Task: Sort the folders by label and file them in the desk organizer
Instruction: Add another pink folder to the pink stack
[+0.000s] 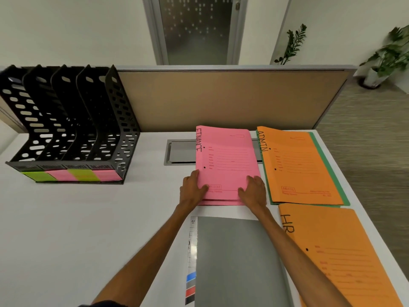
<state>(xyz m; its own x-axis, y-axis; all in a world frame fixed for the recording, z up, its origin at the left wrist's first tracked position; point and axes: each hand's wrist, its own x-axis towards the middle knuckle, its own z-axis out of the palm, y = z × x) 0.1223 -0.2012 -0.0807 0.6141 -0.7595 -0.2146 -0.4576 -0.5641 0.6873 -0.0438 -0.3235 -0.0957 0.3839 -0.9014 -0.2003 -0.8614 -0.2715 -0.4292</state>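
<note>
Head view, nearest you: a grey folder (239,262) lies on the tabletop (88,229), its spine strip marked "A4". Just right of it, the orange HR folder (345,258) carries "HR" in black marker. Beyond, your left hand (192,189) grips the near left corner of the pink folders (228,156), thumb on the cover, fingers curled at the edge. Your right hand (254,191) lies on the near right corner, fingers together and flat. The top cover reads "FINANCE"; its small print is too blurred. Right of it, the orange ADMIN folder (298,167) lies on a green folder (342,185). Far left stands the black desk organizer (66,129), 4 slots, with green and pink labels (73,175) along its front.
</note>
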